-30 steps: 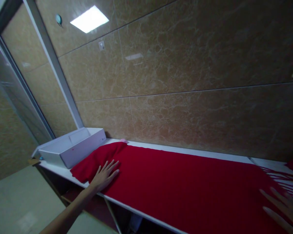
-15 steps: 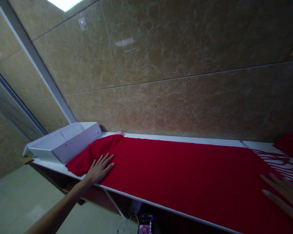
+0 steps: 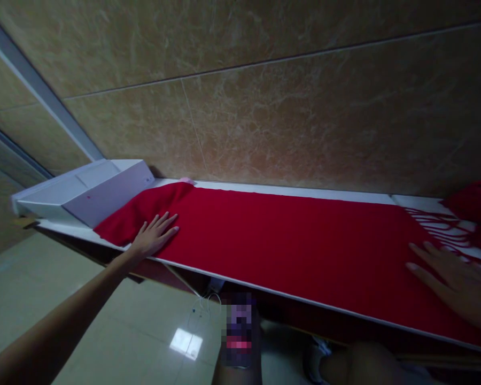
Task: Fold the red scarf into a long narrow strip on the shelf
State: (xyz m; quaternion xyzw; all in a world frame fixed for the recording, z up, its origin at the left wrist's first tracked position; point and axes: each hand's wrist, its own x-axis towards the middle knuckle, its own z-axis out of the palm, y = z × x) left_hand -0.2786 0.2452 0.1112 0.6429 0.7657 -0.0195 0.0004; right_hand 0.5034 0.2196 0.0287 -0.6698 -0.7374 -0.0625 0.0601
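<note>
A red fringed scarf lies spread flat along a long white table. Near its bunched left end, my left hand rests palm down with fingers spread. Close to the fringe at the right end, my right hand lies flat on the cloth, fingers stretched out. Neither hand grips anything. The fringe trails in loose strands over the white surface. The scarf's left end is rumpled or folded over beside a white box.
The open white box stands at the table's left end. More red cloth is heaped at the far right. A tiled wall runs behind the table. Below the front edge hang white cables, near a blurred phone-like object.
The view has tilted downward, so the table sits higher and more floor shows. Both hands stay flat on the scarf, in about the same places.
</note>
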